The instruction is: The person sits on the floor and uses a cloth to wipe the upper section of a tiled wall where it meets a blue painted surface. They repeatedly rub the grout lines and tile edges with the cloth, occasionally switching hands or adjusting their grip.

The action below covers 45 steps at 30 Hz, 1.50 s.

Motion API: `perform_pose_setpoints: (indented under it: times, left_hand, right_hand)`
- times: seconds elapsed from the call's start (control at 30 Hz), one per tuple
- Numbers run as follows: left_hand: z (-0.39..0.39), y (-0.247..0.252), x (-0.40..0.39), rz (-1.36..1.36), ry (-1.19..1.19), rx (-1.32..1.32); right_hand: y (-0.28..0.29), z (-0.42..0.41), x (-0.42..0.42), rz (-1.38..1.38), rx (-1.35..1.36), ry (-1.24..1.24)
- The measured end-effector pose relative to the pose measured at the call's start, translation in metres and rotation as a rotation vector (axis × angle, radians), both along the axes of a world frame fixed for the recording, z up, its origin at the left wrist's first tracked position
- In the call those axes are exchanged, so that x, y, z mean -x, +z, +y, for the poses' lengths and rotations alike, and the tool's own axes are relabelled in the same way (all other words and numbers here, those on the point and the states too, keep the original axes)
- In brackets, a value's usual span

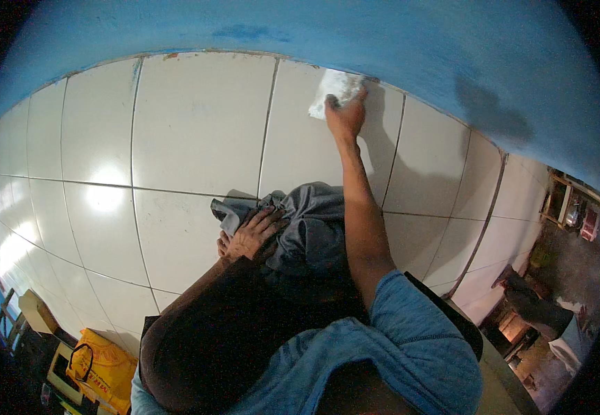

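Observation:
My right hand (347,115) reaches out to the far edge of the white tiles (201,122), where they meet a blue wall. It holds a crumpled white sheet, paper or cloth (337,83), pressed flat against the tile; thumb and fingers lie over it. Closer in, my left hand (253,233) rests on a bunched dark grey cloth (313,223) in front of my knees. Its fingers lie over the folds, and whether they grip the fabric is hidden. A loose corner of that cloth sticks out beyond the hand.
The blue wall (331,31) curves along the far side. At lower left lies a yellow printed bag (102,368) with a dark handle, beside a cardboard box (38,311). A dark joint (486,218) crosses the tiles at right; beyond are a shelf (556,199) and a metal pot (572,213).

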<state>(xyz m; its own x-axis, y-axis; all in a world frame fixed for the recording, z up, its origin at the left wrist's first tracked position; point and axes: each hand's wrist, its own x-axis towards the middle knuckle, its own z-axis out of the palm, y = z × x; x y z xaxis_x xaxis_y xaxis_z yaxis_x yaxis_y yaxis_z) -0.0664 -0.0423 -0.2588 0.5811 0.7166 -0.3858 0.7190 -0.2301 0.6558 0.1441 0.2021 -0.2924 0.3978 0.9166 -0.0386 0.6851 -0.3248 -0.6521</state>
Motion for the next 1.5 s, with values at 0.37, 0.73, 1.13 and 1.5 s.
perform_pose_setpoints:
  times: [0.37,0.73,1.13,1.5]
  left_hand:
    - [0.02,0.032,0.004,-0.038,0.057,0.22]
    - [0.003,-0.005,0.009,-0.087,0.029,0.142]
    - [0.01,0.013,0.01,-0.079,0.046,0.179]
    - [-0.001,-0.001,0.012,-0.137,0.05,-0.055]
  right_hand:
    - [0.014,0.007,-0.043,-0.104,0.027,-0.086]
    - [0.002,0.006,-0.049,0.032,-0.019,-0.114]
    - [-0.003,0.007,0.027,-0.053,-0.077,0.04]
    - [0.018,0.003,0.02,0.175,0.043,-0.19]
